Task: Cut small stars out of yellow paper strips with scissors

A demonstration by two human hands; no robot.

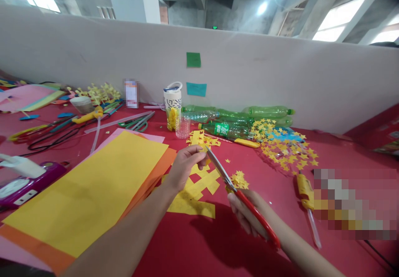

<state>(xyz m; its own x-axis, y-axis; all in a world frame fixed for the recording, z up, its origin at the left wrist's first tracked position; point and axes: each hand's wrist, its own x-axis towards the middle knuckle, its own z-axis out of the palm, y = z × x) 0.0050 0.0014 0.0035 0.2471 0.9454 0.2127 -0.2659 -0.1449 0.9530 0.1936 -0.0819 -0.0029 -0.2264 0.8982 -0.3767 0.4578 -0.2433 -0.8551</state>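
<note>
My left hand [185, 164] is closed in a pinch on a small yellow felt piece [203, 148], partly hidden by the fingers. In my right hand [247, 210] is a pair of red-handled scissors [220, 166], its blade tips beside the yellow piece. From here I cannot tell how far the blades are apart. Below my left hand lie yellow felt strips [195, 207]. A small pile of cut yellow stars [239, 180] rests beyond my right hand, with a loose star [227, 161] near the blades.
Yellow sheets [93, 185] over orange ones cover the left. A purple power strip [34, 187] is nearby. Behind are a tumbler [172, 102], a clear plastic cup [182, 128] and green bottles [232, 129]. Star sprays [280, 150] and a glue gun [305, 191] lie right.
</note>
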